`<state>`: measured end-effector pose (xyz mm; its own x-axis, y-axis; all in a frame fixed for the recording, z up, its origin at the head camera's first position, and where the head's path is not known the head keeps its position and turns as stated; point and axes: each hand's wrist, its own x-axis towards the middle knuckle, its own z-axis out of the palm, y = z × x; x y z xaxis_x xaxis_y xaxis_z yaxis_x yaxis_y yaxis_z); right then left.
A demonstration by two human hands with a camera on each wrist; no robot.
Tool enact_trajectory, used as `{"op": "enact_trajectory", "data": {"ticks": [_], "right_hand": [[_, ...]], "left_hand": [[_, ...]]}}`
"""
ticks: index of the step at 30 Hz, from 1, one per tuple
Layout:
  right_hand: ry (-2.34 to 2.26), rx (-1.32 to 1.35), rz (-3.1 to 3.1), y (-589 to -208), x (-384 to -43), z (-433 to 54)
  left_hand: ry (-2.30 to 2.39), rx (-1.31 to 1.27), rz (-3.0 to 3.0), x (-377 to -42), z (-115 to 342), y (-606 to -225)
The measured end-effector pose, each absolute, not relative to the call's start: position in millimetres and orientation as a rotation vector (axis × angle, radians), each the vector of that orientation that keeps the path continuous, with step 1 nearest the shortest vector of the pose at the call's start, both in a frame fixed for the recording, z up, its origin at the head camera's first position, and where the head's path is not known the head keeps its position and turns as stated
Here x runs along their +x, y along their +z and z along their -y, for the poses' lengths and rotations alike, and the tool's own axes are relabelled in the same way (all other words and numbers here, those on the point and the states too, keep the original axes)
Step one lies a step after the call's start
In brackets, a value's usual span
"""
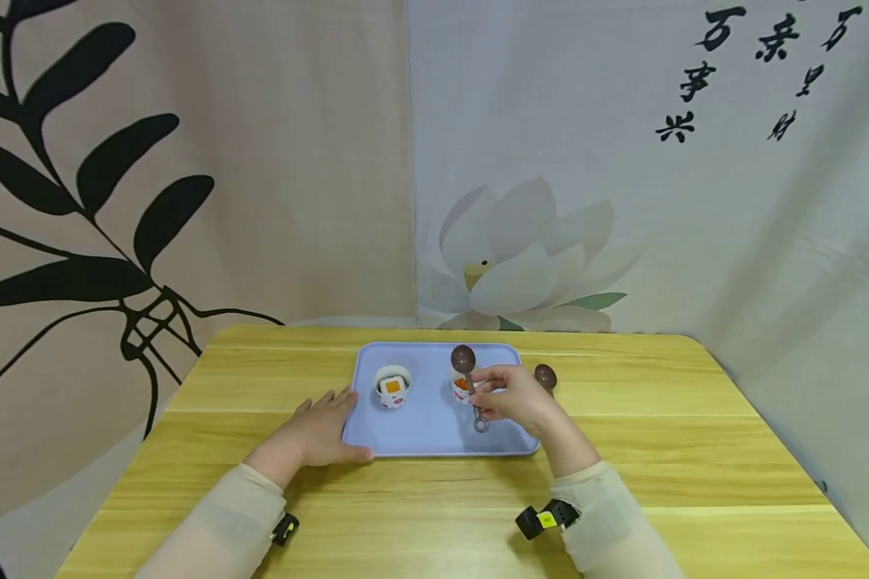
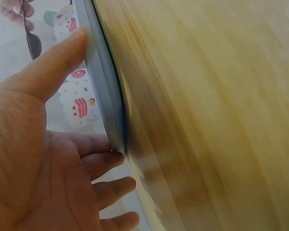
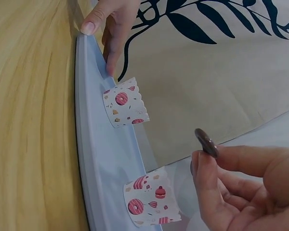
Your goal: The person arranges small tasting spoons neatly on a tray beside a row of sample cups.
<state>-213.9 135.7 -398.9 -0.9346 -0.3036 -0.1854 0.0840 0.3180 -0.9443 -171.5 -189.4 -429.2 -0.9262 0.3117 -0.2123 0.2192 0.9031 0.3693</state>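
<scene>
A brown spoon (image 1: pixel 463 359) is pinched by its ringed handle between the thumb and fingers of my right hand (image 1: pixel 512 397), bowl end pointing away. It is above the right paper cup (image 1: pixel 461 395), which has orange contents and is partly hidden by the spoon and fingers. My left hand (image 1: pixel 315 434) touches the front left corner of the pale blue tray (image 1: pixel 427 438), thumb along the front edge and fingers spread by the left side. Toward the tray's left stands another printed paper cup (image 1: pixel 393 399), holding white and orange pieces.
A second brown spoon (image 1: pixel 545 376) lies just right of the tray, its handle hidden behind my right hand. The tray sits at the far side of the wooden table (image 1: pixel 434 515), close to a printed curtain (image 1: pixel 333 201).
</scene>
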Motion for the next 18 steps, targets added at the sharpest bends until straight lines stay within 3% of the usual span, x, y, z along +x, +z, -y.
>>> {"op": "enact_trajectory", "data": {"ticks": [18], "right_hand": [[-1.664, -0.199, -2.225, -405.8, -217.4, -125.8]], "left_hand": [[0.501, 0.39, -2.805, -174.0, 189.6, -432.1]]}}
